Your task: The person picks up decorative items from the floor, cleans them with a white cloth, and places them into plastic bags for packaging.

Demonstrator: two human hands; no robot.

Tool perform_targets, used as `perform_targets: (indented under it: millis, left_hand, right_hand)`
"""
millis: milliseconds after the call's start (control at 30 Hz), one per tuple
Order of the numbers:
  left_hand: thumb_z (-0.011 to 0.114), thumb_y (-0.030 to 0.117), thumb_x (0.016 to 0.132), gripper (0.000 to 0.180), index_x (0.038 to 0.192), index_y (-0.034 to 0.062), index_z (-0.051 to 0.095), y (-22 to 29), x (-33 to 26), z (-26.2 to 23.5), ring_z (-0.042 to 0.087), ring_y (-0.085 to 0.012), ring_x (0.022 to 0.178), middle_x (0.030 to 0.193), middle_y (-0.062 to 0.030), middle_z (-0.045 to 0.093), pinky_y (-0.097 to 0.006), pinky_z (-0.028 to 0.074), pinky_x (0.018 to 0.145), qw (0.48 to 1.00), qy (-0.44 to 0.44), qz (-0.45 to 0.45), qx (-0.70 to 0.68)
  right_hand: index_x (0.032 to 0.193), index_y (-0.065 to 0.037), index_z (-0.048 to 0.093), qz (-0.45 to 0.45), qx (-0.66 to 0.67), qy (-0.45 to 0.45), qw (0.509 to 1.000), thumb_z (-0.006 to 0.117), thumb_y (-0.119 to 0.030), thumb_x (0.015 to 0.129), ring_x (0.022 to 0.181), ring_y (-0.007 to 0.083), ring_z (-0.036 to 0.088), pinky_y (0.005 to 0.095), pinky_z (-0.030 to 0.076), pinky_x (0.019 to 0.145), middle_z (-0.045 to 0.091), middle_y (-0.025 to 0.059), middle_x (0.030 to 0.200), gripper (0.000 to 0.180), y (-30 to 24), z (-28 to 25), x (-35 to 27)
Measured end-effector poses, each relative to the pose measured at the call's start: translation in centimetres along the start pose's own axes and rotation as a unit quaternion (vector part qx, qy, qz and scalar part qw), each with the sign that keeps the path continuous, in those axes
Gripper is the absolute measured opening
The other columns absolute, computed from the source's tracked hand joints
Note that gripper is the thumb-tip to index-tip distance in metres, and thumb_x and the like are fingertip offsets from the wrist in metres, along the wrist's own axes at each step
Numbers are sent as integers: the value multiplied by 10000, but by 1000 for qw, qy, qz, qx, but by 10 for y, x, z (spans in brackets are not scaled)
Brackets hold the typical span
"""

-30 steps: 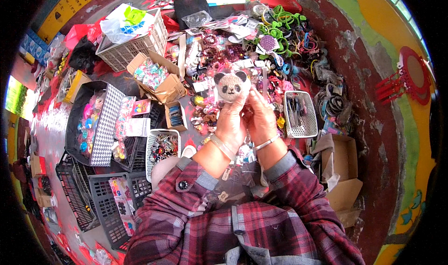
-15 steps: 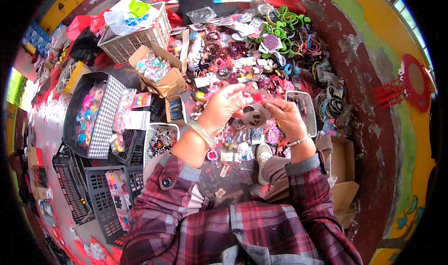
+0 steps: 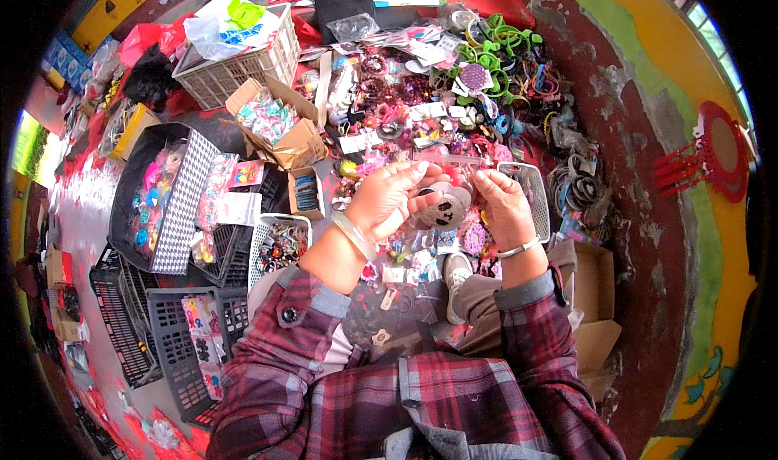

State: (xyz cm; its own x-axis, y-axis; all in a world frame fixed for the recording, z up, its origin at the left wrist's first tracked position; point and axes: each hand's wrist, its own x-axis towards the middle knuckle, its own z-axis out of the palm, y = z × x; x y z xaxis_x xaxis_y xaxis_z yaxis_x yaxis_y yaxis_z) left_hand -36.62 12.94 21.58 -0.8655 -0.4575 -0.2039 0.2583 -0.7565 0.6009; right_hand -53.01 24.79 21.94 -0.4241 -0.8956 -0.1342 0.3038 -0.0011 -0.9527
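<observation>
In front of my body, over the pile, my left hand [image 3: 379, 201] pinches a round grey-white panda-faced piece [image 3: 446, 210] with dark eye patches and ears. Some red material shows just above it, between the two hands. My right hand [image 3: 507, 209] is beside the piece's right edge, thumb and fingers pressed together; what lies in that pinch is too small to make out. A clear plastic strip [image 3: 448, 158] shows just beyond the fingertips, and I cannot tell whether either hand touches it.
Hair accessories and carded trinkets [image 3: 405, 128] lie heaped beyond my hands, with green headbands [image 3: 498, 42] at the far right. White baskets [image 3: 258, 253] flank the heap. Left are a cardboard box [image 3: 301, 145], a houndstooth box [image 3: 180, 209] and black crates [image 3: 166, 330]. My shoe [image 3: 456, 278] is below.
My right hand has moved slightly right, away from the panda-faced piece. The piece stays at my left hand and has tilted, and the clear strip now shows above the fingers.
</observation>
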Motion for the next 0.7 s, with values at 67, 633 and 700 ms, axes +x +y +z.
perform_targets:
  millis: [67, 633, 700]
  left_hand:
    - [424, 155, 919, 255, 1026, -58, 514, -1, 0, -1, 571, -211, 938, 1023, -140, 561, -303, 522, 772, 1000, -2, -9, -19]
    - [388, 116, 925, 265, 1123, -16, 503, -45, 18, -18, 574, -153, 917, 1009, -78, 581, -282, 496, 768, 928, -21, 128, 351]
    - [396, 111, 916, 250, 1091, -11, 526, -41, 13, -7, 594, -160, 861, 930, -95, 606, -285, 494, 725, 902, -11, 142, 408]
  right_hand:
    - [840, -37, 626, 12, 48, -20, 999, 590, -182, 839, 674, 95, 567, 225, 455, 637, 619, 23, 756, 150, -4, 2, -1]
    - [823, -77, 626, -423, -537, 85, 724, 617, -73, 690, 689, 246, 565, 341, 450, 612, 596, 64, 747, 134, 5, 40, -5]
    - [823, -74, 626, -417, -561, 85, 709, 622, -69, 689, 688, 244, 565, 337, 447, 613, 597, 64, 749, 134, 3, 38, -7]
